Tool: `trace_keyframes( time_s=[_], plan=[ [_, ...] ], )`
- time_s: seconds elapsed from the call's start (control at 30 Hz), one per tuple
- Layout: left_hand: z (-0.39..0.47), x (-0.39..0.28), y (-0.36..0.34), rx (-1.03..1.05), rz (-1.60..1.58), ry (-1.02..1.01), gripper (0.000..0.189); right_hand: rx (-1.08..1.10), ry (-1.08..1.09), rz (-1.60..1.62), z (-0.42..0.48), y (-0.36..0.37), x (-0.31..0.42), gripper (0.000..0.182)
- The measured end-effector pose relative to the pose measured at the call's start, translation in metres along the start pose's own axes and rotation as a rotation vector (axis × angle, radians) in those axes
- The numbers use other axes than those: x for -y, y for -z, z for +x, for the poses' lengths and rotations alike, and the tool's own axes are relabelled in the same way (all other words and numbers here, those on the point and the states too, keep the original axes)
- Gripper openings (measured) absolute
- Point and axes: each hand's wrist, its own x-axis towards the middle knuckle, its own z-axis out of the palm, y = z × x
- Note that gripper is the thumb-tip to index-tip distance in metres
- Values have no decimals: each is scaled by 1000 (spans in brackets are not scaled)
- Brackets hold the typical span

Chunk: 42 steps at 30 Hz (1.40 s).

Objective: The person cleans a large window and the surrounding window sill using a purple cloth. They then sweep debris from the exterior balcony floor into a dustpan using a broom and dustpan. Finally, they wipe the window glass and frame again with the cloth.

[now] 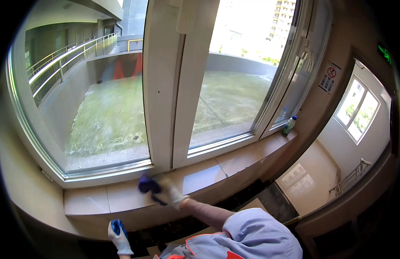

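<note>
A white work glove covers my right hand (172,191), which is blurred and reaches over the tiled window sill (125,196). It grips a dark purple cloth (148,184) close to the foot of the white window frame (164,97). Part of the cloth hangs below the fingers at the sill's front edge. My left hand (118,236), in a white glove with a blue coating, is in front of the sill and lower down. Its fingers are curled in, and nothing shows inside them.
A bottle with a blue cap (289,125) stands at the sill's right end. Beyond it, a no-smoking sign (330,77) hangs on the wall beside a doorway with a metal handrail (349,178). Large glass panes (106,113) rise behind the sill.
</note>
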Motion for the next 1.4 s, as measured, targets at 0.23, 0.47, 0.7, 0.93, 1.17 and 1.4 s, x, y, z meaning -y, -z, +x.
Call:
trace_keyframes(
  time_s=[0.23,0.47,0.7,0.93,1.17,1.4],
  plan=[
    [24,-49,31,-100,539,-587,18,-1219,4,169,95,328,-30,34],
    [64,-56,-58,-109,715,-574,17,-1300,465,-808,197,408,-66,51],
    [75,-46,-93,-254,852,-704,16,-1518,-165,-637,197,646,-73,39],
    [73,-51,-81,-347,874,-757,17,-971,745,-753,184,377,-61,59],
    [92,3,-98,-48,836,-717,27,-1452,625,-619,251,631,-9,26],
    [78,5,-81,-160,892,-685,28,-1524,198,-691,125,596,-228,42]
  ],
)
